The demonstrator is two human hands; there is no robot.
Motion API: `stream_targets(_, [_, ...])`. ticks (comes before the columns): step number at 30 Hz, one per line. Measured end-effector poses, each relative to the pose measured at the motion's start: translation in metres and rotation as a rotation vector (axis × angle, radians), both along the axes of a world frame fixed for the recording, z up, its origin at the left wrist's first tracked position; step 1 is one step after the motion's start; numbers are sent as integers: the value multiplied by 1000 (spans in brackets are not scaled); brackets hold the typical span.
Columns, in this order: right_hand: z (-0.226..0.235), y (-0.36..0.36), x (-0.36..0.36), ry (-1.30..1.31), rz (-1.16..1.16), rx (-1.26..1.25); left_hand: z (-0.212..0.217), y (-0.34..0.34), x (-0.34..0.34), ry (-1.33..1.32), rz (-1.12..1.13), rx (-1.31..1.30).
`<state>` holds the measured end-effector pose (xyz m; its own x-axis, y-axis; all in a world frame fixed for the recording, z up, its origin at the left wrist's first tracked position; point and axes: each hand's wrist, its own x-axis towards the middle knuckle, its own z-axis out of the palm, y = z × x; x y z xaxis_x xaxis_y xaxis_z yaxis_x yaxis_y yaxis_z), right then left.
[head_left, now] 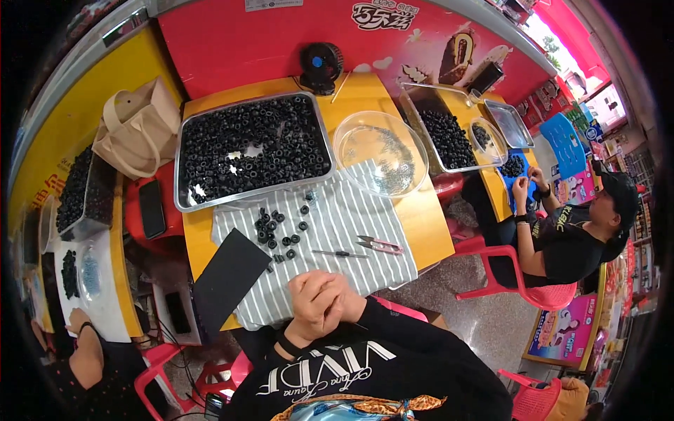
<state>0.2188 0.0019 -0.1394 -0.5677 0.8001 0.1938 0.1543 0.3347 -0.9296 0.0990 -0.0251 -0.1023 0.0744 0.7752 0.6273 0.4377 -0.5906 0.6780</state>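
Note:
My left hand [309,312], with a black band at its wrist, is clasped together with my right hand [349,299] in front of my chest. The fingers of both are folded closed, and no object shows in them. Just beyond lies a grey-and-white striped cloth [316,274] on the yellow table [437,235]. On the cloth are a small loose group of black rings [270,228], a slim dark pen-like tool [340,254] and red-handled thread snips [380,245]. A black flat sheet [233,279] lies at the cloth's left edge.
Farther back stand a metal tray [184,151] heaped with black rings, a round clear tub [339,144] of tiny pale parts and a black fan [321,67]. A phone [152,209] and beige bag [144,126] are left. Co-workers sit at both sides; one person's hands [528,186] work at right.

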Motion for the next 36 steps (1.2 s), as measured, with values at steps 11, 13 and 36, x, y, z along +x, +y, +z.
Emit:
stream_targets(11, [45, 9, -3, 34, -91, 317, -1, 0, -4, 4, -7, -40])
stream_targets(13, [47, -20, -20, 45, -154, 272, -4, -4, -6, -10, -18, -38])
stream_targets(36, [121, 114, 117, -280, -459, 419, -50, -94, -219, -316, 946, -386])
